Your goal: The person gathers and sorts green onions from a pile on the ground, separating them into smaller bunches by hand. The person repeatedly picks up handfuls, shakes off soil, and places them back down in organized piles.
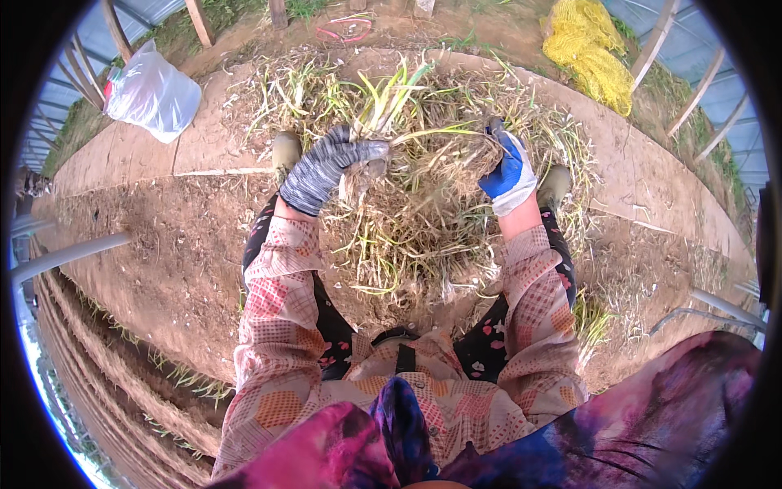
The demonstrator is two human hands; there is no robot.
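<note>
My left hand (330,165), in a grey striped knit glove, is closed around a bunch of green-and-white leafy stalks (382,113), whose leaves point away from me. My right hand (510,165), in a blue and white coated glove, grips dry, root-like plant matter (473,156) at its fingertips. A thin yellow-green leaf stretches between the two hands. Beneath them lies a wide heap of dry stalks and leaves (421,238) between my legs. What exactly the right fingers pinch is partly hidden.
A white plastic bag (153,91) stands at the upper left. Yellow mesh netting (589,55) lies at the upper right, and a pink string loop (345,29) at the top. My boots flank the heap on bare soil and boards (623,159). Planted rows run at the lower left.
</note>
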